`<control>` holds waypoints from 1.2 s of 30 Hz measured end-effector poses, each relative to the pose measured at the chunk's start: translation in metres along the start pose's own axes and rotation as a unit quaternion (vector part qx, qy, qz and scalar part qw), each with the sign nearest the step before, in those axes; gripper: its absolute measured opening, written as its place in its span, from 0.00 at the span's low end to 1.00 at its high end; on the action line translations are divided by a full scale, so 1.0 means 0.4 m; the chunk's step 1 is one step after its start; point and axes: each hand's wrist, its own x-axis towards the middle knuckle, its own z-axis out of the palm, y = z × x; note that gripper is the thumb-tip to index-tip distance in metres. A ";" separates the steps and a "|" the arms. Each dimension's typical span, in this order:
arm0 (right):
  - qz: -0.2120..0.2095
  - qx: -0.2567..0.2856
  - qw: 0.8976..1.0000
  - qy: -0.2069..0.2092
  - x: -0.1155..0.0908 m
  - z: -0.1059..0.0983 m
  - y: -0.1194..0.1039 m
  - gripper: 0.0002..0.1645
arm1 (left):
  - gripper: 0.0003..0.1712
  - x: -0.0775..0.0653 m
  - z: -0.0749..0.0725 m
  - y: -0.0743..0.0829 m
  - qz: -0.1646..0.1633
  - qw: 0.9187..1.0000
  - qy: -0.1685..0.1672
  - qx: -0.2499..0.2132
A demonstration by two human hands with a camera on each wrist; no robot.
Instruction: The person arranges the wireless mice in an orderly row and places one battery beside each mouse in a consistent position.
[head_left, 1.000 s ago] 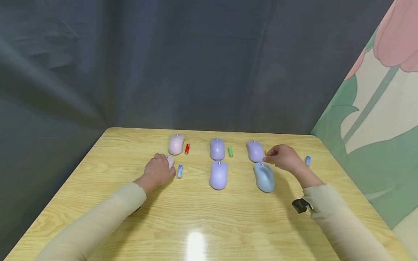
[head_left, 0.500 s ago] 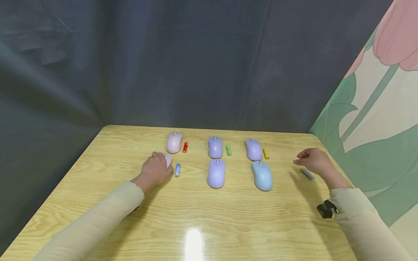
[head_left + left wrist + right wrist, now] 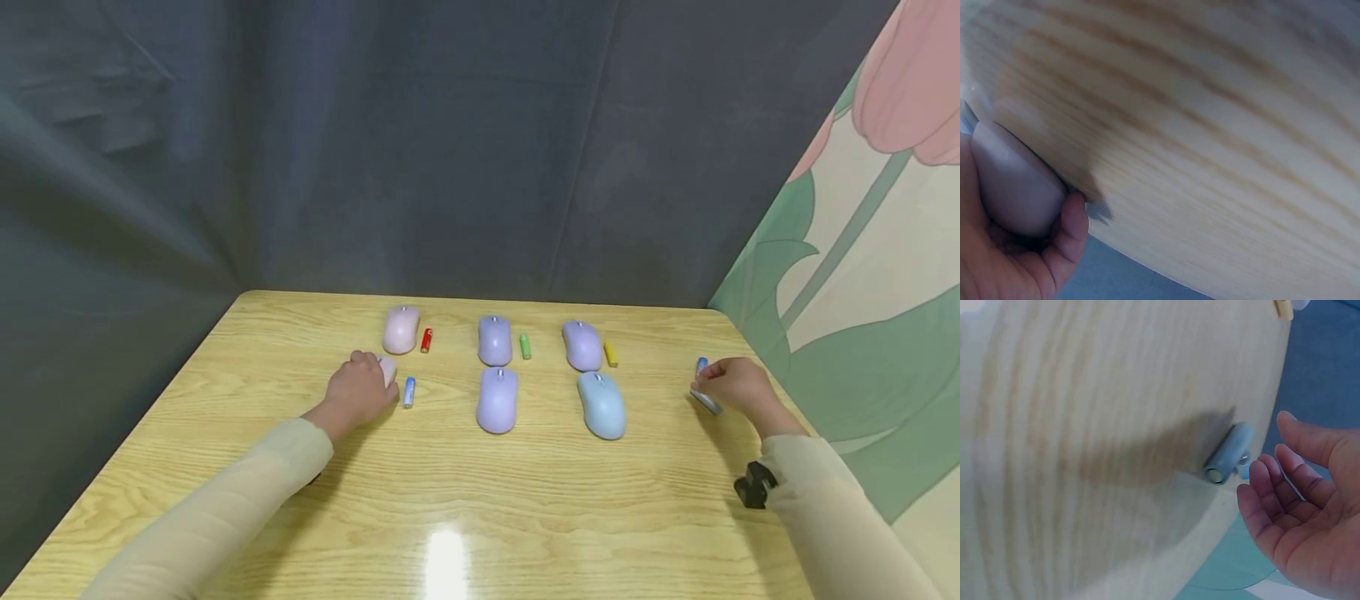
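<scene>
At the table's left my left hand (image 3: 358,390) grips a pale pink mouse (image 3: 1019,181), its thumb and fingers against the sides. A blue battery (image 3: 409,392) lies just right of that hand. Over at the right, my right hand (image 3: 738,387) hovers by a grey battery (image 3: 1229,453), with thumb and fingers loosely bent and nothing between them. In the right wrist view the grey battery lies on the wood just beyond the fingertips. Close behind it is another blue battery (image 3: 702,365), partly covered by the hand in the head view.
A pink mouse (image 3: 401,330) with a red battery (image 3: 426,340) stands at the back left. Purple mice (image 3: 495,340) and a green battery (image 3: 525,347) occupy the middle. Right of them are another purple mouse (image 3: 582,346), a light blue mouse (image 3: 602,405) and a yellow battery (image 3: 611,354).
My right hand has left the yellow battery, which now lies beside the purple mouse. It has moved right, then down toward the grey battery. My left hand keeps its grip on the pink mouse.
</scene>
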 end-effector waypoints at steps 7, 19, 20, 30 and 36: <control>0.004 0.009 1.000 -0.002 0.004 0.018 0.027 0.20 | 0.34 0.004 0.003 -0.001 0.001 1.000 -0.004 0.003; 0.031 0.011 0.999 -0.014 0.014 0.040 0.035 0.17 | 0.33 0.003 0.004 -0.003 0.010 1.000 0.009 0.011; 0.031 0.010 0.999 -0.013 0.015 0.041 0.036 0.16 | 0.33 0.003 0.004 -0.003 0.010 1.000 0.010 0.012; 0.026 0.003 1.000 -0.006 0.010 0.045 0.041 0.16 | 0.33 0.001 0.001 0.001 0.003 1.000 0.004 0.006; 0.029 -0.004 1.000 -0.003 0.007 0.043 0.037 0.15 | 0.33 0.001 0.000 0.003 0.000 1.000 0.001 0.005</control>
